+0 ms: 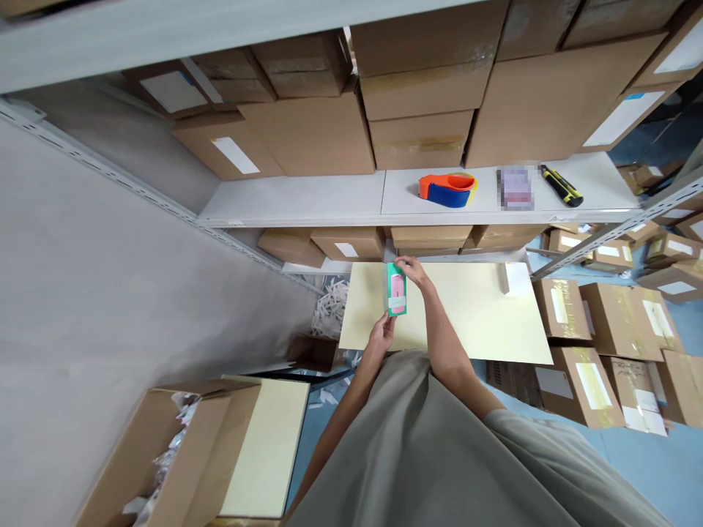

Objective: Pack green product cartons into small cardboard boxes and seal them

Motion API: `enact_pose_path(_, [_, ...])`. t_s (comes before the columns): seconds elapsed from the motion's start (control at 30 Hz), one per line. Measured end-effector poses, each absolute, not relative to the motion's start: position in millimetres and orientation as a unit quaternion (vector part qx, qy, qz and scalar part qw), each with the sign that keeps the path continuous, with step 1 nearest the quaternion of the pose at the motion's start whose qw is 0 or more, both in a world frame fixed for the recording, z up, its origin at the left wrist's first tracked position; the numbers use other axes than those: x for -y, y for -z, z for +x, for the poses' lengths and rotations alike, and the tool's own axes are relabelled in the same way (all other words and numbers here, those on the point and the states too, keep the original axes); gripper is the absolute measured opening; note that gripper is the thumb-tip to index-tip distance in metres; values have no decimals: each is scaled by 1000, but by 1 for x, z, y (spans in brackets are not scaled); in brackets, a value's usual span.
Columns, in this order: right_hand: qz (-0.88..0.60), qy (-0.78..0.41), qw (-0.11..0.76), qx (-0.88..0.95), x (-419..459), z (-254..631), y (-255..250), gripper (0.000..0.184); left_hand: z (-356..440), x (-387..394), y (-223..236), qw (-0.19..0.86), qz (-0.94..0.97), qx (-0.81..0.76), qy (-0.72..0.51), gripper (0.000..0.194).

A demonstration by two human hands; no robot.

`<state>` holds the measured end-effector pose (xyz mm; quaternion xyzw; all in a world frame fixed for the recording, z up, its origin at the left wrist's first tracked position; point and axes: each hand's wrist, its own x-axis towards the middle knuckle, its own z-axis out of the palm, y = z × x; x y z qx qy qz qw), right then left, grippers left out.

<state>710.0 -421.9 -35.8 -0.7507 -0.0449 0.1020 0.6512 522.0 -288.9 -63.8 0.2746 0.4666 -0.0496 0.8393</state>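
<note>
Upright between my two hands is a small green box (397, 289) with a pink picture on its face, above a pale yellow board (472, 315). My left hand (383, 333) grips its bottom end. At the top end, my right hand (411, 268) has its fingers closed on the upper edge. A small white box (516, 279) stands on the board's far right corner.
On the shelf ahead lie an orange and blue tape dispenser (447, 189), a blurred-out packet (515, 188) and a yellow-black utility knife (561, 186). Cartons (590, 384) are stacked at right; an open carton (148, 439) stands at lower left. Paper scraps (330, 309) lie left of the board.
</note>
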Motion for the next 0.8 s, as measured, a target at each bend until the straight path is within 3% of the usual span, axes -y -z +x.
enact_pose_path(0.13, [-752, -106, 649, 49, 422, 710, 38, 34, 520, 291, 63, 829, 279, -484, 32, 26])
enact_pose_path(0.27, [-736, -128, 662, 50, 420, 713, 40, 27, 520, 291, 60, 822, 279, -495, 40, 6])
enact_pose_path(0.4, [-731, -133, 668, 49, 419, 713, 40, 22, 520, 291, 58, 817, 277, -502, 60, 21])
enact_pose_path(0.63, [-749, -118, 650, 57, 422, 709, 35, 31, 520, 301, 59, 821, 287, -489, 66, 23])
enact_pose_path(0.8, [-772, -110, 623, 57, 425, 711, 32, 14, 516, 303, 56, 828, 283, -478, 72, 20])
